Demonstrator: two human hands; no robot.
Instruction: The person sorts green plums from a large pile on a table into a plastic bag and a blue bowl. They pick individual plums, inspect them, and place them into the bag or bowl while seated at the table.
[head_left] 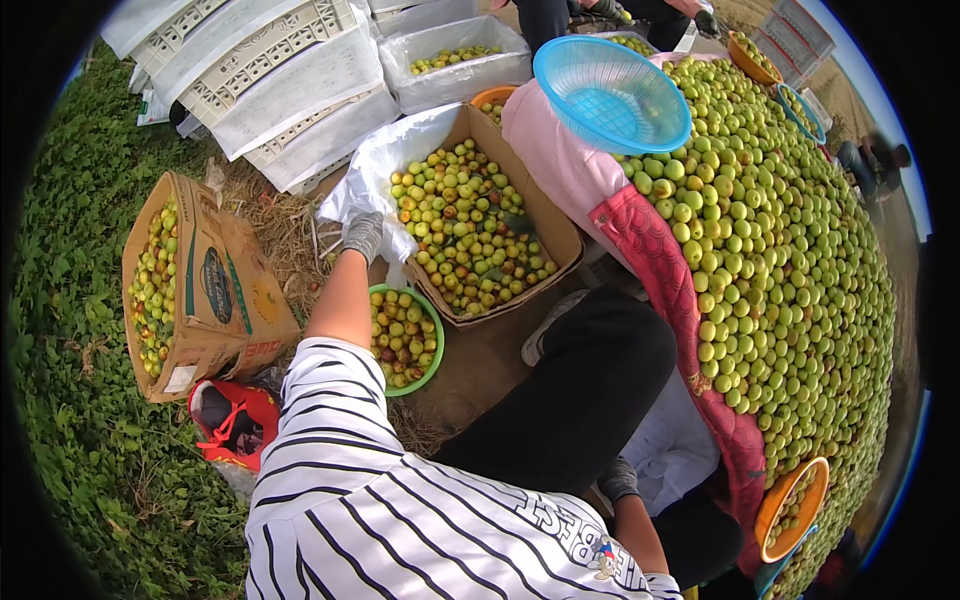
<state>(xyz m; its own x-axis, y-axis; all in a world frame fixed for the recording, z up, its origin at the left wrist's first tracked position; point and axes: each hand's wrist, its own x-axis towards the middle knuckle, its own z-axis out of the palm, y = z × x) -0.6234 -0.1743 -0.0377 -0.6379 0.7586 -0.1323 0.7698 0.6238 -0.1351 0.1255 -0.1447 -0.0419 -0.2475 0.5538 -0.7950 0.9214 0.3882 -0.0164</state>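
Note:
My left hand (362, 236), in a grey knit glove, is closed on the white liner (358, 185) at the near-left corner of a cardboard box (548, 225) of small yellow-green and brownish fruit (460, 220). A green basin (431, 330) of similar, browner fruit sits just below that hand, partly behind my striped sleeve. My right hand (618, 482), also gloved, is low at the right beside my dark trouser leg and a pale cloth (670, 450); its fingers are mostly hidden, so what it holds is unclear.
A large heap of green fruit (790, 280) on pink-red cloth fills the right, with a blue basket (610, 90) and orange basket (820, 475). Stacked white crates (270, 70) stand behind. A carton of fruit (240, 290) and red bag (250, 405) are at left. Another person's legs (545, 20) show at top.

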